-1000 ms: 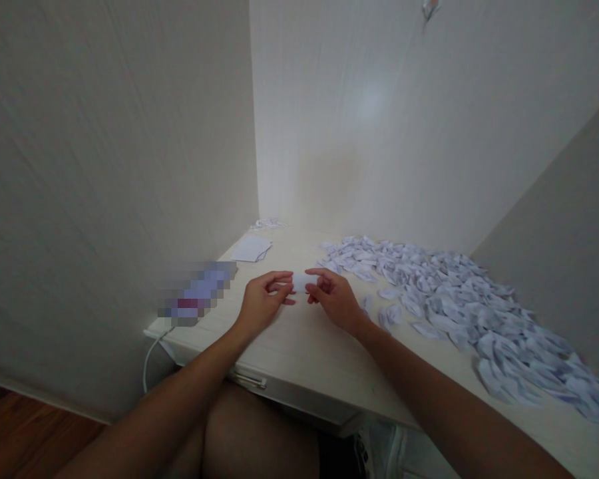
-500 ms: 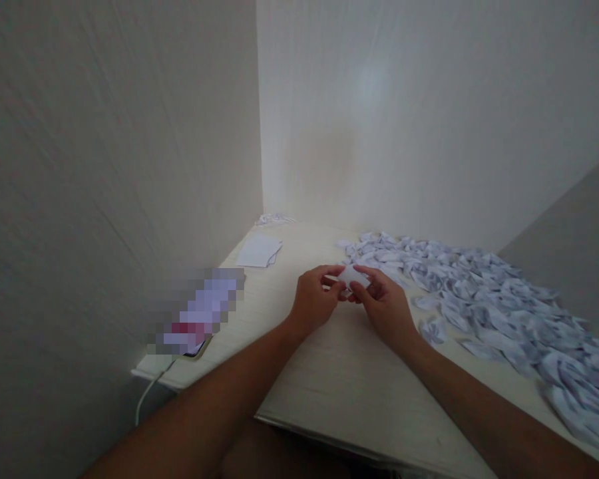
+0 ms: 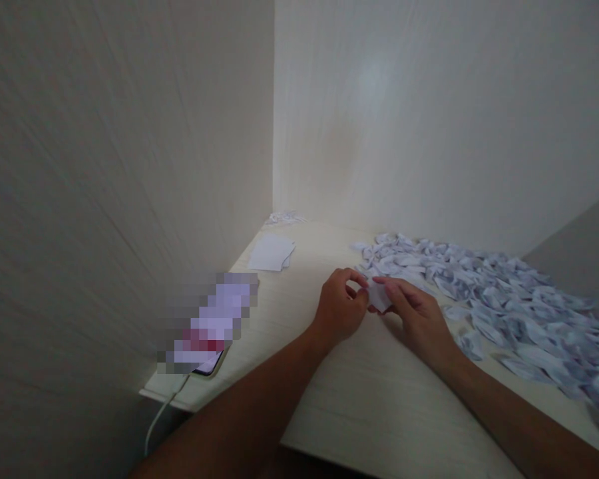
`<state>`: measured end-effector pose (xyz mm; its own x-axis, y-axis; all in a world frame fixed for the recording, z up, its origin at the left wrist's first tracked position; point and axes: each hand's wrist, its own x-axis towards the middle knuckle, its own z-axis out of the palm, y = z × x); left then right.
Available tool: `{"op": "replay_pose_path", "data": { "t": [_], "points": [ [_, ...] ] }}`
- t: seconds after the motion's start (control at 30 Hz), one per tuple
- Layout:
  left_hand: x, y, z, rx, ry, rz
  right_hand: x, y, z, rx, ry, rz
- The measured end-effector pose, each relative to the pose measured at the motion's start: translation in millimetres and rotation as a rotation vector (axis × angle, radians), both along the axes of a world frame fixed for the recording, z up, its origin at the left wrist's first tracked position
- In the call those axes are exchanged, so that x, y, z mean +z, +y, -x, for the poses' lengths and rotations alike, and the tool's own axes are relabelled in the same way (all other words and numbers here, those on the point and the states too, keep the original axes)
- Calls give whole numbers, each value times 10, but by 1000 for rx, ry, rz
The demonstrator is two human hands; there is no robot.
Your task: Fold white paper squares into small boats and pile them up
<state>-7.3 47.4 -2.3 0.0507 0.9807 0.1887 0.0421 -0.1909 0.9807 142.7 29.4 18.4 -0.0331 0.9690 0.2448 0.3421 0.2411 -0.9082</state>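
Note:
A small white piece of paper (image 3: 379,297) is pinched between both of my hands just above the pale wooden desk (image 3: 359,399). My left hand (image 3: 340,308) curls its thumb and fingers onto the paper's left edge. My right hand (image 3: 415,318) grips the right side, fingers folded over it. Just right of my hands lies a big heap of folded white paper pieces (image 3: 504,299), spreading to the desk's right edge.
A phone (image 3: 209,322), blurred out, lies at the desk's left edge with a white cable (image 3: 160,419) hanging off it. A small stack of flat white paper slips (image 3: 275,253) sits near the back left corner, with paper scraps (image 3: 284,217) behind. Walls close the left and back.
My hands stay together on the paper piece and have worked it round between the fingers. The view has swung left and tilted, so hands and heap sit further right in the picture.

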Motion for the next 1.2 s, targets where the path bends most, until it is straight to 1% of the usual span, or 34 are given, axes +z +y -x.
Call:
{"op": "replay_pose_path", "data": {
  "t": [0.1,0.17,0.27,0.33,0.43,0.57,0.67,0.77,0.83,0.9,0.97,1.03,1.1,1.2],
  "points": [
    [-18,23,3,-90,-79,74,1,6,-8,-23,28,31],
    [-36,42,-7,-128,-154,107,-7,17,-15,-48,35,42],
    [-52,60,-22,-140,-238,153,-18,28,-21,-83,25,70],
    [-51,59,-22,-131,-243,171,-22,28,-23,-109,6,81],
    [-33,48,6,-105,-130,167,-20,23,-27,-132,-12,82],
    [40,19,127,-16,166,112,-22,11,-35,-128,-50,34],
    [129,-67,288,-18,283,99,-34,-30,-17,-45,-101,51],
    [189,-249,467,-49,359,86,-27,-127,47,129,-212,91],
    [189,-407,564,-47,451,57,-8,-212,106,264,-340,33],
    [168,-562,628,1,549,23,8,-290,159,390,-448,-69],
    [146,-688,665,63,620,0,10,-345,193,480,-523,-141],
    [136,-776,687,117,658,-15,-4,-374,208,525,-580,-184],
    [136,-834,710,159,675,-20,-28,-386,210,539,-617,-216],
    [134,-888,757,184,651,11,-63,-398,209,538,-657,-252]
  ]
}}
